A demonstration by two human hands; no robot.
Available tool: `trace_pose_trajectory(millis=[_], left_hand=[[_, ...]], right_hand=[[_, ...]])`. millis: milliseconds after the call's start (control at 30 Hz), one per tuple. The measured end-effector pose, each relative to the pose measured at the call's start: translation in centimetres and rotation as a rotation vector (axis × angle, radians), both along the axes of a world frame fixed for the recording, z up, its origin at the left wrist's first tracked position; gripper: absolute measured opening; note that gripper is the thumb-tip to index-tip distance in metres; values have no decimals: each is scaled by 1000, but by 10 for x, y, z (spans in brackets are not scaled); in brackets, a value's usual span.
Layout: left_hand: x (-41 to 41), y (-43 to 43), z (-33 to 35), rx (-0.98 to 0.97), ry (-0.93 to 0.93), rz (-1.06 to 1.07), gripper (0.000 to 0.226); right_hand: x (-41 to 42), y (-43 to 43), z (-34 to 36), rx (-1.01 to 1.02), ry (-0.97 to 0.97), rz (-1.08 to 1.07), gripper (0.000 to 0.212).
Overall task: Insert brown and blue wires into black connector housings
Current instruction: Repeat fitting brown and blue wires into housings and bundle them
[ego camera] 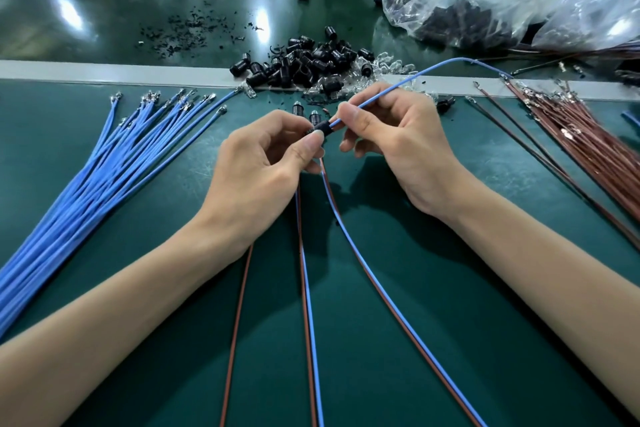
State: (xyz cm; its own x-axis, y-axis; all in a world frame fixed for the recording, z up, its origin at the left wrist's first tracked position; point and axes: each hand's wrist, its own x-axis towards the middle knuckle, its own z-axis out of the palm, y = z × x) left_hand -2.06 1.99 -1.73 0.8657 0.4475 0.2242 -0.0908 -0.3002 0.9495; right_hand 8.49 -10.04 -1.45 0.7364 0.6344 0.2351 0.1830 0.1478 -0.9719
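- Right now, your left hand [263, 156] pinches the black connector housing [320, 127] between thumb and forefinger, just above the bench [450, 288] and in front of the pile of loose housings [311, 62].
- Your right hand [391, 139] has its grip closed on the blue wire [408, 78], with thumb and forefinger pinching it right beside the housing. The rest of the wire arcs up and away to your right.
- Your fingertips hide the entry, so I cannot tell whether the wire's terminal is seated inside.
- The housing looks like small, hard, smooth plastic, light enough to twist or slip. Hold it by its sides and leave the opening clear.
- The wire is thin and limp, and it will probably buckle if you push from far back. Your pinch close to the housing is the right place. The crimped metal end likely bends easily, so feed it straight.
- A single brown wire [239, 305] trails toward you from under your left wrist. I cannot tell whether it is already in this housing.
- The blue wire bundle [104, 163] fans out on your left, and the brown wire bundle [581, 135] lies on your right. Paired brown-and-blue wires [308, 288] lie between your forearms.
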Motion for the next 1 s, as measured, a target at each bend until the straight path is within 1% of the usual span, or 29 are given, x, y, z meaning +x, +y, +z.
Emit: trace_pose_trajectory(millis=[400,567,700,767,867,1000], left_hand=[[-1,-1,1,58,25,10,13],[-2,-1,0,58,28,32,14],[-2,-1,0,69,31,43,14],[-2,-1,0,59,25,46,13],[-2,-1,0,31,7,44,12],[-1,-1,-1,-17,-15,37,13]], right_hand=[[-4,2,0,-6,-51,-44,15],[1,0,2,56,44,-111,19],[-1,2,0,18,-49,-53,16],[-1,2,0,31,-56,-45,13],[0,1,1,89,-7,-57,9],[3,0,1,144,92,-93,8]])
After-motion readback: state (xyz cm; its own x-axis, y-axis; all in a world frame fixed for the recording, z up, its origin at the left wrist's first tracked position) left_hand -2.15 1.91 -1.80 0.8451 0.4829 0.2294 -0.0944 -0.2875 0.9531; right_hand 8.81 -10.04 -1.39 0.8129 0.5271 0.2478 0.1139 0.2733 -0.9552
